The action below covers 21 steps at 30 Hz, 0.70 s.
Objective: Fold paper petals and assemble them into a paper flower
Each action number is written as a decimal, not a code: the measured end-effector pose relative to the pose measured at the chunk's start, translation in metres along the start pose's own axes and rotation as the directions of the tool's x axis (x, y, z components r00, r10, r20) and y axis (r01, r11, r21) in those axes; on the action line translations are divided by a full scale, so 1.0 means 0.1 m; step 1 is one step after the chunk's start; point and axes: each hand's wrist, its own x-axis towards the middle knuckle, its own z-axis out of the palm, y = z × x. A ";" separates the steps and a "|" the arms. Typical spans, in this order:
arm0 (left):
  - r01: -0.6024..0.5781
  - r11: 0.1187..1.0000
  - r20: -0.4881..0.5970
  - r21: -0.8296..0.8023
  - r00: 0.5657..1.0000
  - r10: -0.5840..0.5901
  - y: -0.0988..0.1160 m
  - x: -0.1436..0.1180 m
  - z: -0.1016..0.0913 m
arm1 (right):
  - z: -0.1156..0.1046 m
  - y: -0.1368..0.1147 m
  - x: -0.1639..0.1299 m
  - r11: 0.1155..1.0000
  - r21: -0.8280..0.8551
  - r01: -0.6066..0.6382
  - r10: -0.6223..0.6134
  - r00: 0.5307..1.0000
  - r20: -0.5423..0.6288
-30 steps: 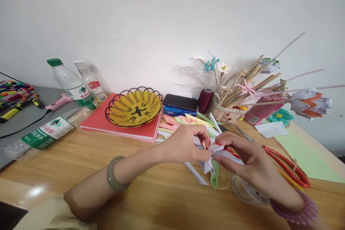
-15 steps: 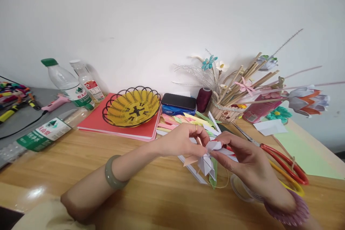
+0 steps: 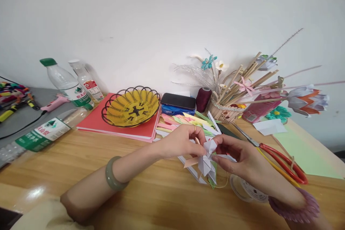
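Between my hands is a folded paper flower (image 3: 206,163), mostly white with a peach-coloured strip sticking out on its left side. My left hand (image 3: 185,142), wearing a ring, pinches it from the left with thumb and fingers. From the right, my right hand (image 3: 234,152) closes thumb and fingertips around a white petal. A thin string loops below the flower. Beneath and behind it lie folded paper strips (image 3: 188,118) in pink, yellow, green and white. A clear spool (image 3: 249,189) sits under my right wrist, partly covered.
Red-handled scissors (image 3: 283,160) lie at right beside green paper (image 3: 309,152). Behind stand a basket of sticks and paper flowers (image 3: 225,113) and a maroon thread cone (image 3: 203,100). A yellow woven basket (image 3: 132,109) rests on red paper (image 3: 90,120); plastic bottles (image 3: 44,133) and a pink glue gun (image 3: 55,103) are left.
My right hand has shifted slightly right and its fingers have loosened a little on the petals. More of the flower and the spool now shows. My left hand keeps nearly the same place.
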 end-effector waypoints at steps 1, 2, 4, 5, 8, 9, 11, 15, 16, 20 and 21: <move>-0.001 1.000 -0.002 0.011 1.000 0.001 0.00 0.00 0.00 | 0.00 0.00 0.00 1.000 0.002 -0.007 0.007 1.000 0.008; -0.006 0.999 -0.004 0.032 1.000 0.006 -0.01 0.00 0.00 | -0.01 0.01 0.00 1.000 -0.002 -0.013 0.013 1.000 0.013; -0.018 0.997 -0.006 0.080 1.000 0.018 -0.01 -0.01 0.00 | -0.01 0.03 0.00 1.000 -0.022 -0.020 0.021 1.000 0.015; -0.022 0.995 -0.001 0.098 1.000 0.022 -0.01 0.00 -0.01 | -0.02 0.04 0.00 0.999 -0.039 -0.022 0.022 1.000 0.011; -0.038 0.991 0.015 0.127 0.999 0.036 -0.03 0.00 -0.01 | -0.02 0.08 0.00 0.996 -0.091 -0.019 0.019 1.000 0.002; -0.040 0.990 0.016 0.134 0.999 0.039 -0.03 0.00 -0.01 | -0.03 0.08 0.00 0.994 -0.106 -0.022 0.022 1.000 0.001; -0.030 0.989 0.014 0.145 0.999 0.029 -0.03 0.00 -0.02 | -0.03 0.09 -0.01 0.992 -0.124 -0.034 0.034 0.999 -0.001; -0.014 0.991 0.072 0.130 0.997 0.005 -0.02 -0.01 -0.05 | -0.03 0.07 -0.02 0.994 -0.080 -0.071 0.070 0.997 -0.019; -0.018 0.993 0.108 0.114 0.994 0.006 -0.01 -0.01 -0.07 | -0.02 0.06 -0.02 0.995 -0.058 -0.078 0.077 0.997 -0.030; -0.038 0.999 0.219 0.036 0.975 0.029 0.00 -0.01 -0.13 | 0.00 0.03 -0.02 0.995 -0.007 -0.099 0.098 0.992 -0.076; -0.040 0.999 0.230 0.015 0.972 0.036 0.00 -0.01 -0.14 | 0.00 0.02 -0.02 0.995 -0.002 -0.102 0.101 0.991 -0.088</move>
